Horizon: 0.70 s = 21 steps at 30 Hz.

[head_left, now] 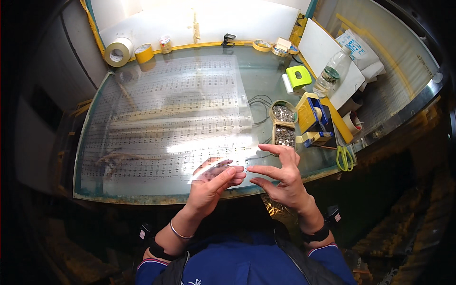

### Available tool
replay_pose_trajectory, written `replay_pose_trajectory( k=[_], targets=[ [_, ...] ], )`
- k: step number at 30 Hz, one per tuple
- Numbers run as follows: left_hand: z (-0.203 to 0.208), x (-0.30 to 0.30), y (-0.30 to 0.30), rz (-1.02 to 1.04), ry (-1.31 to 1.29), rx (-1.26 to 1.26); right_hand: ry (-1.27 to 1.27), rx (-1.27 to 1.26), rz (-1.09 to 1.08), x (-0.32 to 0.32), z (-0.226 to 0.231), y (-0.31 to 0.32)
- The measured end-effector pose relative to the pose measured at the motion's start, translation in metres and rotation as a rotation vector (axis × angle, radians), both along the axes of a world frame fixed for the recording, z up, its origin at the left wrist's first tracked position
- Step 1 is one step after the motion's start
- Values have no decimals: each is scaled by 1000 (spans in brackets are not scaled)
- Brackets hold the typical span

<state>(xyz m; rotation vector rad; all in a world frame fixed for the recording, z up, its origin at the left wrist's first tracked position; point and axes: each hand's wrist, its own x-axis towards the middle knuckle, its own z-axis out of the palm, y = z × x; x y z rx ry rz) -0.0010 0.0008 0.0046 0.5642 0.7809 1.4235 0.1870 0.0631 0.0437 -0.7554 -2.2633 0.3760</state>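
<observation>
My left hand is closed, its thumb pressed over the fingers. Between them is a thin clear piece of film, with a bright curved edge; its full outline is lost in the glare. Close by on the right, my right hand has its fingers spread, and its index fingertip almost meets the left fingertips. Nothing shows between the right thumb and index finger. Beneath both hands lies a large clear sheet printed with rows of small dark marks, spread over the glass tabletop.
Tape rolls line the back edge. To the right stand a round tub and a square tub of small metallic pieces, a blue-yellow tape dispenser, green hole punch, plastic bottle and green-handled scissors. Dark cables lie beside the tubs.
</observation>
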Motion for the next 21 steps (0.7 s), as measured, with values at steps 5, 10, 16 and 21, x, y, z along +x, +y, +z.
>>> replay_pose_trajectory(
  k=[5,10,16,21],
  targets=[
    [0,1,-1,-1,6,32,17,73,-11,1,-9,2],
    [1,1,-1,2,10,23,59,166,-30,-3,-12,3],
    [4,0,-1,-29,-78,18,45,300,39,-5,-20,16],
    [-10,-5,-1,-94,-146,59,78,257,-17,-3,-18,22]
  ],
)
